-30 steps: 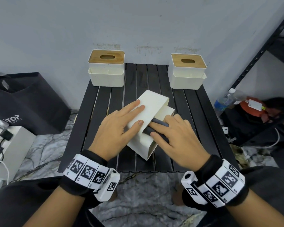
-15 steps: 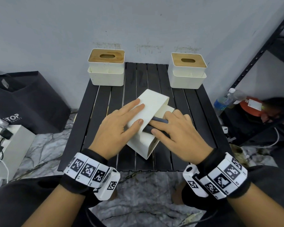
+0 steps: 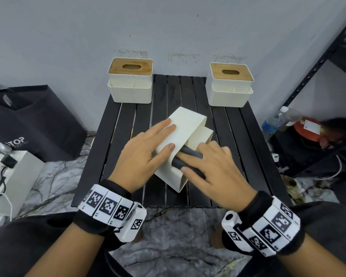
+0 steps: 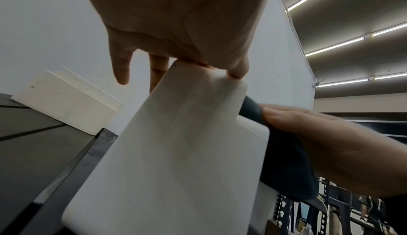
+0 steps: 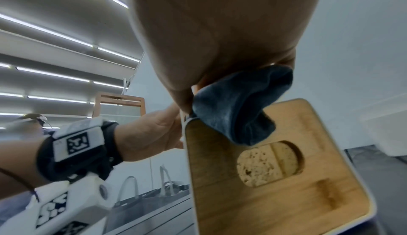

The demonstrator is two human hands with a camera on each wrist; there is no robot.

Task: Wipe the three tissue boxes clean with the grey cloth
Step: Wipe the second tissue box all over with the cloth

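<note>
Left hand: the left hand [image 3: 143,154] lies flat on the upturned white face of the tipped tissue box [image 3: 185,126], fingers straight and spread, thumb along the edge nearest the other hand; it steadies the box and curls round nothing.
Right hand: the right hand [image 3: 214,168] presses the grey cloth [image 3: 190,154] against the box side that faces it, fingers laid over the cloth; the right wrist view shows the cloth [image 5: 240,104] bunched under the palm, so the hand holds it.
Tipped tissue box: on its side between the two hands, on the black slatted table [image 3: 116,136]; its bamboo lid [image 5: 275,177] with the oval slot faces the right hand, just below the cloth.
Cloth contact: it touches the box at the lid's upper edge, just beside the left thumb.
Other tissue boxes: the left rear tissue box [image 3: 130,82] stands upright beyond the left fingertips, the right rear tissue box [image 3: 229,84] upright beyond the right hand; both well apart from the grip.
</note>
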